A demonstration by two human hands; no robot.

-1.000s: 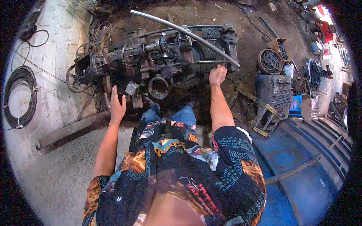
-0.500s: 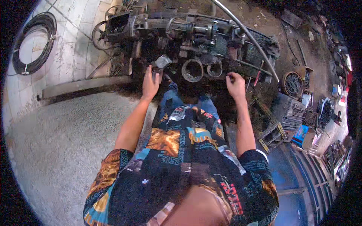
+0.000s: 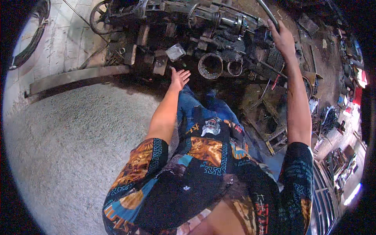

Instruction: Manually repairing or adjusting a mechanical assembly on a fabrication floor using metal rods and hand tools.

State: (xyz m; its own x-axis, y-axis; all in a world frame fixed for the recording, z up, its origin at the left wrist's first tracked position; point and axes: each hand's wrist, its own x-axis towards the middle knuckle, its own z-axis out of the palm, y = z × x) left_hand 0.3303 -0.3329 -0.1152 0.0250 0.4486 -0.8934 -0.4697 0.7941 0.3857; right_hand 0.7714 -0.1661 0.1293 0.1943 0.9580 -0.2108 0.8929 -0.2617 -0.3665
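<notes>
A long, dark machine [image 3: 203,25] with a lathe-like bed and shafts spans the far side. At its right end my right hand [image 3: 284,41] is raised, its fingers closed round a long metal rod [image 3: 267,9]; the forearm hides the rod's lower part. My left hand [image 3: 180,79] is open and empty, fingers spread, just above my knees. Near it stand a pale, see-through square container [image 3: 175,52] and a grey block-shaped piece [image 3: 159,65]. To the right of that hand are a large round tin [image 3: 210,66] and a smaller ring-shaped one [image 3: 235,68].
A coil of black cable [image 3: 33,49] lies on pale tiles at far left. A long beam [image 3: 78,76] edges the rough grey floor [image 3: 90,145]. Right of my legs stands a metal frame [image 3: 276,139], with scattered scrap [image 3: 337,164] beyond. A spoked handwheel [image 3: 98,17] is at the machine's left end.
My right hand has moved up and right from the machine's front and closed on the rod. The left hand has moved right, away from the grey block, fingers spread. The view has shifted.
</notes>
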